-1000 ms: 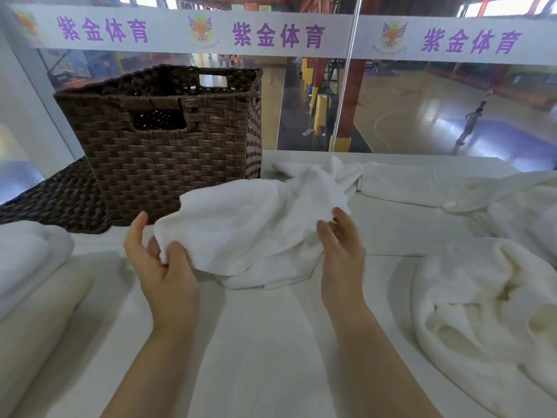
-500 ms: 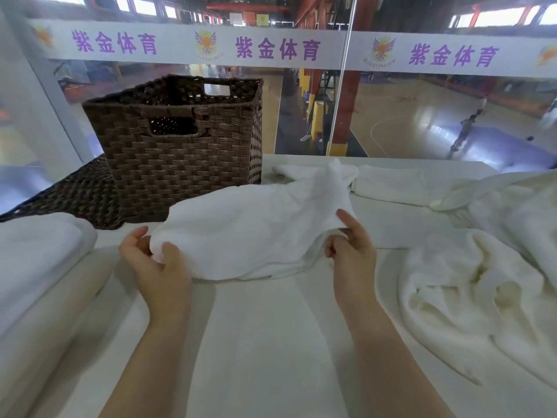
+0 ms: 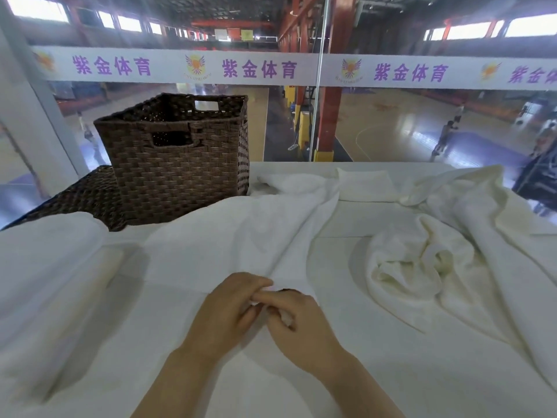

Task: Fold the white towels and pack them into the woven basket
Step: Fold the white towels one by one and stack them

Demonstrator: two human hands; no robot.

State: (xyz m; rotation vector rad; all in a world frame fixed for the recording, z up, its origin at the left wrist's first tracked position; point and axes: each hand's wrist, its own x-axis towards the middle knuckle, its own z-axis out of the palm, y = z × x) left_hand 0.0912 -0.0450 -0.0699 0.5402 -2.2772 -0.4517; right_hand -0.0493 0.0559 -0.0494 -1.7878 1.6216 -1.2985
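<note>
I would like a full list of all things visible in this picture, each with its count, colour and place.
Brown woven basket: one, dark brown, upright at the table's far left, with cut-out handles.
Flat brown woven piece: one, dark brown, lying left of the basket; perhaps its lid.
White towel being folded: one, white, spread at centre, reaching from the hands toward the basket.
Crumpled white towels: several, white to cream, heaped at right; exact count unclear.
Folded white cloth: white, at the left edge.
White table surface: one, white.
Banner with purple characters: white, across the glass behind.
Left hand, right hand: together at centre front, pinching the towel's near edge.
</note>
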